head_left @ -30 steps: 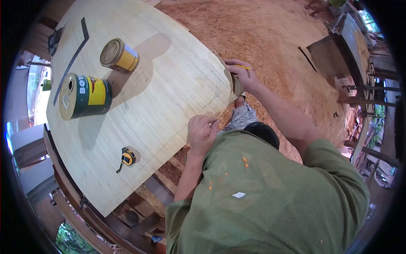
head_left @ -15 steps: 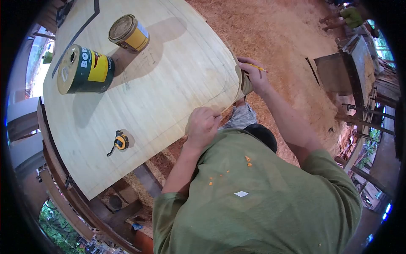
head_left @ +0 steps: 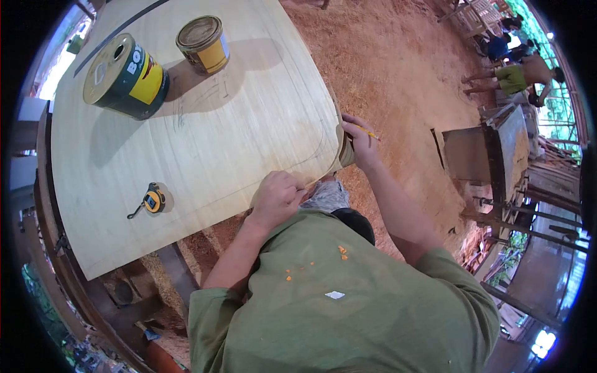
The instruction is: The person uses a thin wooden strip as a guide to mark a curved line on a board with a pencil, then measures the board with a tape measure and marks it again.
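Right, so we have the board (head_left: 249, 146), pale wood, lying in front of the person, rounded corner near the body. Left hand (head_left: 277, 191) is at the near edge of it, fingers curled in; we can't tell if they pinch anything, fingertips too small to read. Right hand (head_left: 362, 144) is at the rounded corner, fingers bent and closed on a yellow pencil (head_left: 372, 135), which sticks out past the knuckles, away from the board. Faint curved lines run on the surface near that corner. On the board we log: tape measure (head_left: 153, 199), black and yellow, left of the left hand and well apart from it; large green and yellow can (head_left: 127, 78), upright, farther off; smaller yellow can (head_left: 205, 45) just beside it, also upright; dark angled strip (head_left: 146, 10) along the far left. We see a green shirt (head_left: 348, 317) with orange flecks and a white patch. Beyond, reddish floor (head_left: 385, 56), and another person (head_left: 513, 79) in green shorts, upper right.
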Action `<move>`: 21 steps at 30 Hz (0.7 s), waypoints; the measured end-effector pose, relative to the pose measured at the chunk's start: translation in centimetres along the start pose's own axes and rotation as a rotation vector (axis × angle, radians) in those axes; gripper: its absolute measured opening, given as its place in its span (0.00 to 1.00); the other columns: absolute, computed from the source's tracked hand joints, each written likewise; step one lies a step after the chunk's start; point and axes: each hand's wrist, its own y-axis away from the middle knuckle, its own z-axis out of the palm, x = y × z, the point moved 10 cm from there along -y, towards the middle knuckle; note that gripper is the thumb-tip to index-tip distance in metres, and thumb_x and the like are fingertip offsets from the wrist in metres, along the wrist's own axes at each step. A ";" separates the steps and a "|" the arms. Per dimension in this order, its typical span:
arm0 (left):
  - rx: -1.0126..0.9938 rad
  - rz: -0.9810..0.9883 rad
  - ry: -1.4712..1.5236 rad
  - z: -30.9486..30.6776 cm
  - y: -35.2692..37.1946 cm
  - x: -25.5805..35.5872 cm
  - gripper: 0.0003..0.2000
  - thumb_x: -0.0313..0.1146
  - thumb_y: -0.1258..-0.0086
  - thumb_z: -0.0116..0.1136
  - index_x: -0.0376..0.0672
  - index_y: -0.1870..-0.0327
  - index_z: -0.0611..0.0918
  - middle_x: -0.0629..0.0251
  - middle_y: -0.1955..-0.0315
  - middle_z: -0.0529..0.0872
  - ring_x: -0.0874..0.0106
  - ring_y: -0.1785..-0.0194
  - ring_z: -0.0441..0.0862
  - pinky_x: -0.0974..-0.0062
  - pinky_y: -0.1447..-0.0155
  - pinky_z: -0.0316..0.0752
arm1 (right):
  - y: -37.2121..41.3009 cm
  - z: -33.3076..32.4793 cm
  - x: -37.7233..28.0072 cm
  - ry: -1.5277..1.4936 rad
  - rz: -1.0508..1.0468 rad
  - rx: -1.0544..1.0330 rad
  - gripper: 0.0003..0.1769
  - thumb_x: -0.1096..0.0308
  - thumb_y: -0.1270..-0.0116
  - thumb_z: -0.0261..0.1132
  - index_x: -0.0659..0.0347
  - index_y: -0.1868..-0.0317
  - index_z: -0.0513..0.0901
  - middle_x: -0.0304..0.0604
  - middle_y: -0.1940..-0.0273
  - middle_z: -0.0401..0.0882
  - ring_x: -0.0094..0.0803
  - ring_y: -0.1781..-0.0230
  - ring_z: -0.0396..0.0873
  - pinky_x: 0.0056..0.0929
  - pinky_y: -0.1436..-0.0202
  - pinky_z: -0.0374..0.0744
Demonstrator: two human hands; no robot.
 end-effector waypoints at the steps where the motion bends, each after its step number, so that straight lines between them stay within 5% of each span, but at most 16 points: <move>1: -0.002 0.004 0.014 0.1 0.1 0.0 0.06 0.25 0.45 0.73 0.40 0.74 0.84 0.65 0.70 0.86 0.62 0.63 0.83 0.63 0.54 0.76 | 0.0 0.0 0.0 0.012 -0.001 -0.008 0.26 0.67 0.29 0.63 0.72 0.34 0.78 0.51 0.41 0.84 0.36 0.40 0.82 0.33 0.32 0.77; 21: 0.054 0.092 0.000 -0.4 0.5 0.6 0.05 0.25 0.42 0.72 0.39 0.71 0.85 0.64 0.69 0.87 0.61 0.62 0.84 0.63 0.55 0.77 | 0.2 0.2 -0.4 -0.014 -0.045 0.000 0.23 0.67 0.29 0.63 0.71 0.37 0.81 0.45 0.48 0.86 0.32 0.47 0.83 0.30 0.39 0.79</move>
